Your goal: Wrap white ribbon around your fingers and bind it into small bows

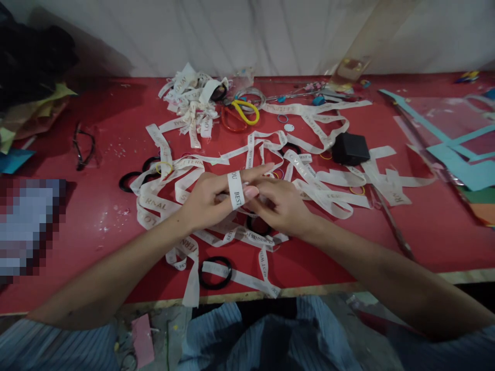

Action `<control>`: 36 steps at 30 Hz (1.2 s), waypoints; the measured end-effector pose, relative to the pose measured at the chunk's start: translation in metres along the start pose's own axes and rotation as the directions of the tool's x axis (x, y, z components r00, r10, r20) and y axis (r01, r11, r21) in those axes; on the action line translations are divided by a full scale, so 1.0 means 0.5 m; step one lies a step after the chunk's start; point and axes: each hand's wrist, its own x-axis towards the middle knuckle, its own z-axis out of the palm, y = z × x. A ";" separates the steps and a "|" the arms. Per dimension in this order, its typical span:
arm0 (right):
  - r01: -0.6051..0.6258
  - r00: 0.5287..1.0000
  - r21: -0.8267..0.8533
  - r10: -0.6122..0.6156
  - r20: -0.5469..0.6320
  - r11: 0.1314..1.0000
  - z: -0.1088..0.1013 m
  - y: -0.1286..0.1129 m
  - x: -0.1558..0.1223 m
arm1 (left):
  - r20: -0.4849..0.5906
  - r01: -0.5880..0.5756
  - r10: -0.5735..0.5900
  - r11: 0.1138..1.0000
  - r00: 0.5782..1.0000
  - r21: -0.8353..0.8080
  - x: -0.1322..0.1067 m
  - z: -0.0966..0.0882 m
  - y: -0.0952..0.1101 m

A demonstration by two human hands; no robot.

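Note:
Both hands meet over the middle of the red table. A white printed ribbon (235,189), with "BEST" on it, lies across the fingers of my left hand (211,198), pinched near the thumb. My right hand (282,203) is closed at the left fingertips; what sits in its fingers is hidden. Beneath and around the hands spread loose lengths of printed ribbon (154,203). Below the hands a black ring (215,273) rests with a strip of ribbon running through it. Another black ring (258,225) shows partly under the right hand.
A heap of knotted ribbon (189,98) sits at the back beside yellow-handled scissors (246,112). To the right stand a black cube (350,149) and light blue paper strips (460,159). Eyeglasses (84,147) and a blurred flat device (29,226) lie left.

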 end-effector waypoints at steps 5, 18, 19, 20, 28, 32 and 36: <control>0.133 0.989 0.146 -0.141 0.044 0.980 -0.002 -0.013 0.006 | -0.164 0.043 -0.039 0.999 0.986 0.021 0.001 0.010 0.001; -0.030 0.998 0.270 0.045 -0.048 0.963 -0.027 -0.021 -0.006 | 0.060 0.107 -0.107 0.994 0.992 0.012 0.007 0.003 -0.020; -0.074 0.995 0.256 0.088 -0.042 0.964 -0.028 -0.019 -0.009 | 0.083 0.095 -0.097 0.995 0.992 0.028 0.007 0.003 -0.021; -0.116 0.991 0.239 0.129 -0.038 0.964 -0.028 -0.016 -0.012 | 0.093 0.082 -0.086 0.996 0.992 0.042 0.007 0.003 -0.023; -0.222 0.964 0.234 0.250 -0.094 0.946 -0.018 -0.008 -0.022 | 0.103 0.067 -0.073 0.996 0.992 0.065 0.009 0.000 -0.025; -0.286 0.938 0.272 0.326 -0.115 0.919 -0.020 -0.003 -0.019 | 0.308 0.094 -0.050 0.987 0.950 -0.129 0.008 0.002 -0.009; -0.313 0.928 0.291 0.357 -0.111 0.904 -0.022 -0.005 -0.006 | 0.467 0.206 -0.024 0.917 0.884 -0.343 0.005 0.002 0.010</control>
